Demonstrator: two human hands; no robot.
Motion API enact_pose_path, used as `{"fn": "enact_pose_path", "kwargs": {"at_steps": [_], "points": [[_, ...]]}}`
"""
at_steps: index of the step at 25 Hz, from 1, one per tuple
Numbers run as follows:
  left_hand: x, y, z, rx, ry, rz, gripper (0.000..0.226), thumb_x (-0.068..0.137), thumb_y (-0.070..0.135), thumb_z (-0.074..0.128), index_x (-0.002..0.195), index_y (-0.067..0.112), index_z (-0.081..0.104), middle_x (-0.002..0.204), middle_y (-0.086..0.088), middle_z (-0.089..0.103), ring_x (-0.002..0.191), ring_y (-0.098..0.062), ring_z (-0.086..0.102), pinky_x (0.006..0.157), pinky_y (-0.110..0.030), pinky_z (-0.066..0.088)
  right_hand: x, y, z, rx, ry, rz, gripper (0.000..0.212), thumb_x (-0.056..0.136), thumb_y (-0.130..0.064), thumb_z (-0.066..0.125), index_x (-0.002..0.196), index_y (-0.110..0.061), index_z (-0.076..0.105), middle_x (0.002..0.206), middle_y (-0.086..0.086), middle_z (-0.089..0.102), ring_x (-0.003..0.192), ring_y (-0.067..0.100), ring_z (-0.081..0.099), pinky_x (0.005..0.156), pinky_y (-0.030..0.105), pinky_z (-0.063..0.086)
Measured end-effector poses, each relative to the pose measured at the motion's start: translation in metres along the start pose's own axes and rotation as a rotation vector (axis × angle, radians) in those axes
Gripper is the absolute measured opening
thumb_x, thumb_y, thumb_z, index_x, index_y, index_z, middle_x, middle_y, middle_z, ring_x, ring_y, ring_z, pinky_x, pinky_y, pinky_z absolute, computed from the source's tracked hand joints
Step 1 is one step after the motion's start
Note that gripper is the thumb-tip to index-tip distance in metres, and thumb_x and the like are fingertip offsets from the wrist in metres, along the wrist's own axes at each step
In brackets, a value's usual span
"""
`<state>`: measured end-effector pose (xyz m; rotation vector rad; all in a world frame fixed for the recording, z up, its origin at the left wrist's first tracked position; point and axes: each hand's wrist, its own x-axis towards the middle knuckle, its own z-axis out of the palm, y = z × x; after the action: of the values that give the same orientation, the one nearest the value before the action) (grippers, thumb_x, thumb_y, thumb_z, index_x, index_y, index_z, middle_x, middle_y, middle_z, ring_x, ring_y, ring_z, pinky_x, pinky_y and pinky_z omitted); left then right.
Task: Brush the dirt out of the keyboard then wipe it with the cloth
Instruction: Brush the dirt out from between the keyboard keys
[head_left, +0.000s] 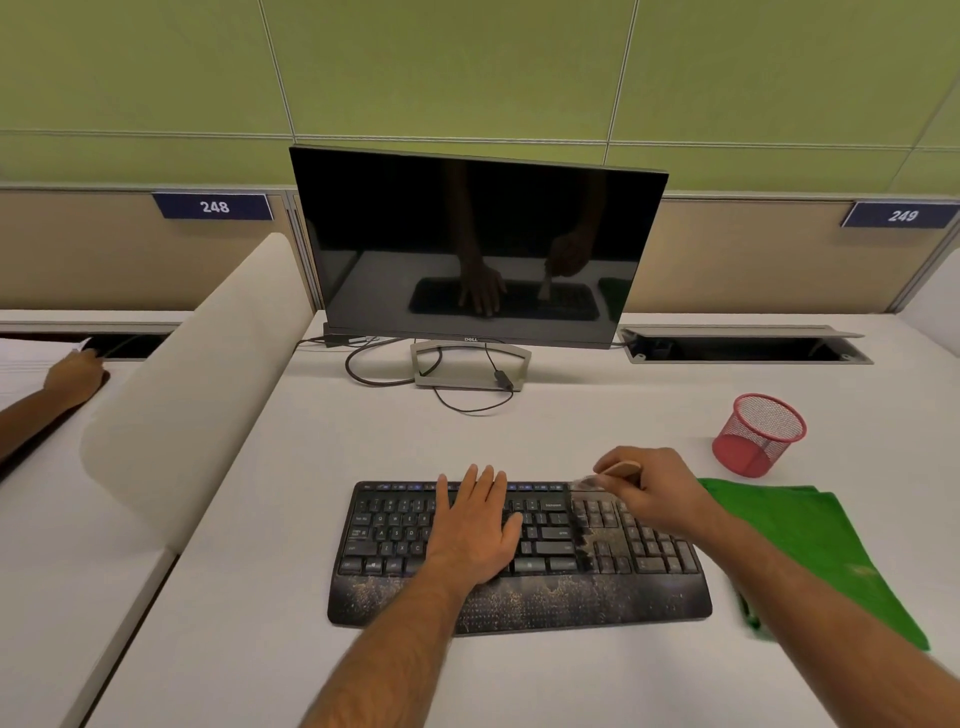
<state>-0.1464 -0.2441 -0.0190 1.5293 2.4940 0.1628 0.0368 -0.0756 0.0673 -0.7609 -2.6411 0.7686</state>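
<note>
From the head camera, we see our left hand (475, 525) lying flat on the middle of the keyboard (519, 556), fingers straight and a little spread, pressing it down so it does not slide. Our right hand (647, 493) is curled around a small brush (605, 475) with a wooden handle. The bristles look blurry, and they sit at the top of the number keys on the right side of the keyboard.

We think the brushing is only partly done. Sandy dirt (524, 597) lies all along the front wrist rest and between the right-hand keys. The letter keys on the left look cleaner, but we cannot be sure. The wiping is not yet begun: the green cloth (815, 545) lies flat on the desk just to the right of the keyboard, partly under our right arm, and no hand touches it.

The keyboard sits on a white desk (234, 597). Behind it stands a dark monitor (478, 244), switched off, with cables (395, 374) by its stand. A red mesh cup (761, 434) stands near the cloth. A white divider (192, 395) is on the left, and past it we see another person's hand (75, 374). The wall (467, 67) is green, with number signs 248 (214, 207) and 249 (903, 215).
</note>
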Motion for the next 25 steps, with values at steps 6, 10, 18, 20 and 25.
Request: {"fn": "enact_pose_path", "kwargs": {"at_steps": [6,10,18,20,25], "points": [[0.009,0.011,-0.001,0.016,-0.005,0.015,0.066,0.102,0.052,0.02,0.159,0.019,0.01,0.167,-0.003,0.007,0.153,-0.022,-0.004,0.12,-0.057,-0.008,0.025,0.004,0.007,-0.059,-0.104,-0.005,0.013,0.088,-0.027,0.071,0.097,-0.02,0.077,0.094,-0.012,0.073,0.084,0.003,0.064,0.077,0.017,0.048],[0.013,0.013,0.001,0.002,-0.013,0.009,0.066,0.103,0.052,0.019,0.159,0.019,0.012,0.166,-0.002,0.011,0.153,-0.022,-0.002,0.12,-0.057,-0.008,0.035,0.006,0.002,-0.072,-0.16,0.029,0.007,0.087,-0.024,0.071,0.088,-0.02,0.077,0.085,-0.012,0.073,0.078,0.0,0.064,0.073,0.021,0.05],[0.015,0.013,0.004,0.003,-0.004,-0.002,0.07,0.098,0.055,0.013,0.158,0.02,0.013,0.166,-0.001,0.013,0.153,-0.021,0.0,0.12,-0.057,-0.008,0.047,0.01,0.006,-0.079,-0.225,0.017,0.006,0.086,-0.024,0.072,0.084,-0.022,0.077,0.083,-0.012,0.073,0.077,0.0,0.063,0.07,0.017,0.046],[0.015,0.013,0.005,0.009,-0.004,0.0,0.069,0.098,0.054,0.013,0.158,0.02,0.014,0.166,-0.001,0.013,0.153,-0.021,0.0,0.12,-0.057,-0.008,0.05,0.011,0.005,-0.075,-0.176,0.009,0.007,0.087,-0.025,0.071,0.087,-0.022,0.077,0.086,-0.012,0.073,0.079,0.001,0.063,0.072,0.02,0.047],[0.017,0.012,0.005,0.0,0.009,0.002,0.065,0.102,0.052,0.018,0.158,0.02,0.015,0.166,-0.001,0.014,0.153,-0.021,0.001,0.12,-0.058,-0.007,0.049,0.008,0.008,-0.116,-0.228,-0.058,0.014,0.088,-0.024,0.07,0.098,-0.017,0.077,0.095,-0.009,0.074,0.087,0.006,0.064,0.079,0.019,0.048]]}}
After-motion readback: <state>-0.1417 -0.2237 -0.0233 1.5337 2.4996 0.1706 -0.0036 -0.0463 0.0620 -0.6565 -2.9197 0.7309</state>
